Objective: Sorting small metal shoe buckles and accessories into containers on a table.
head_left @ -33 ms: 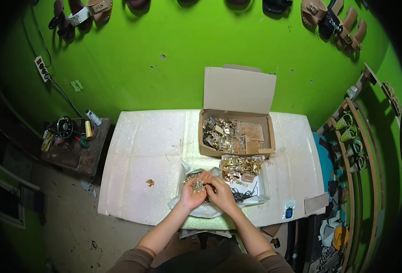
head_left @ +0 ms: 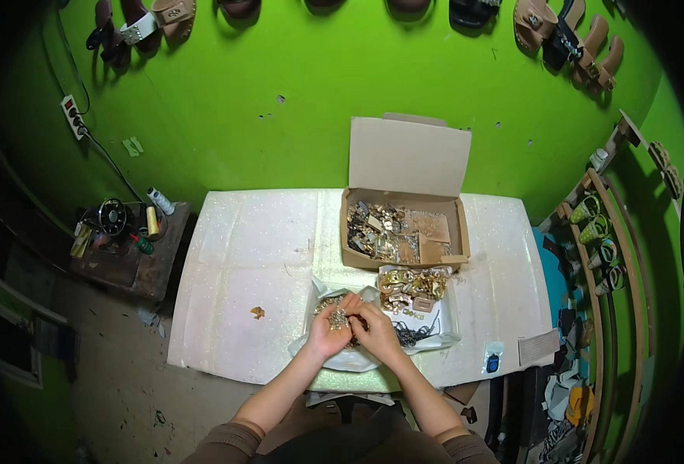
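Observation:
My left hand [head_left: 329,336] is turned palm up and cupped over the white tray, holding a small heap of shiny metal pieces [head_left: 339,318]. The fingertips of my right hand [head_left: 376,334] are pinched together at the edge of that palm. Whatever they grip is too small to make out. Beneath both hands, a crumpled whitish plastic bag [head_left: 342,359] with more small pieces lies in the tray [head_left: 452,313]. Beside it in the tray are gold-coloured buckles and chain-like trims [head_left: 411,284], and a dark tangled chain or cord [head_left: 414,334] close to my right wrist.
Behind the tray stands an open cardboard box [head_left: 349,251] of mixed metal fittings. A small brown scrap [head_left: 257,312] lies to the left on the sparkly white tabletop [head_left: 233,263]. A small packet [head_left: 492,358] and a grey piece [head_left: 539,348] rest near the right edge.
The whole view has shifted very slightly. Both hands keep nearly the same pose over the tray.

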The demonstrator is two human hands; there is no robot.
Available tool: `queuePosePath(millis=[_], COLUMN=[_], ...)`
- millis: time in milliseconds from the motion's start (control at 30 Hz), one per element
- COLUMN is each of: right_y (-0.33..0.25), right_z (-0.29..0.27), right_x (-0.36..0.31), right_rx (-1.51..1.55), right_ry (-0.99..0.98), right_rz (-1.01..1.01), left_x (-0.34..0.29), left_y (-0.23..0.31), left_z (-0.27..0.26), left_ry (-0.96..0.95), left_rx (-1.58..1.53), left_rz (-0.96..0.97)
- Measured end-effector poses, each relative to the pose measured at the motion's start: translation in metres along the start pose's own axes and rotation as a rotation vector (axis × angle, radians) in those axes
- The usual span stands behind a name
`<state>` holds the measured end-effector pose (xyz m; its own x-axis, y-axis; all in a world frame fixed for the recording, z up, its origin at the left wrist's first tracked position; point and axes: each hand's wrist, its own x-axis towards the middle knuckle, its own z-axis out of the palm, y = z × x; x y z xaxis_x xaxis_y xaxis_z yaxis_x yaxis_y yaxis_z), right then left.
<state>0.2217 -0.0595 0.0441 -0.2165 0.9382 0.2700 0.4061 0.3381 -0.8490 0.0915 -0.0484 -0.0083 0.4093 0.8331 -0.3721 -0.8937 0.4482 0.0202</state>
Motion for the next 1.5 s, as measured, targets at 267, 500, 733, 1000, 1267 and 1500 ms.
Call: queuePosePath(millis=[267,500,733,1000,1267,1500], right_y=[-0.007,-0.01,-0.019,-0.009,0.002,0.012], right_z=[0.035,0.053,0.045,0.035,0.044,0.047], right_x=[0.004,0.005,0.005,0.001,-0.012,-0.015], right_rx=[-0.101,-0.231,0.011,-0.018,0.088,0.252], right_ry=[-0.081,-0.068,-0.113,0.022,0.062,0.089], right_rz=[-0.06,-0.075,0.148,0.116,0.23,0.368], left_x=[-0.014,-0.014,-0.025,-0.019,-0.027,-0.027], left_y=[0.019,0.027,0.033,0.037,0.041,0.041], left_z=[0.006,-0.008,-0.017,-0.016,-0.015,-0.009], left_ry=[0.031,-0.012,0.045,0.038,0.042,0.083], left_rx=[0.177,0.237,0.152,0.03,0.091,0.065], left_rz=[-0.067,-0.087,-0.089,-0.099,-0.136,-0.157])
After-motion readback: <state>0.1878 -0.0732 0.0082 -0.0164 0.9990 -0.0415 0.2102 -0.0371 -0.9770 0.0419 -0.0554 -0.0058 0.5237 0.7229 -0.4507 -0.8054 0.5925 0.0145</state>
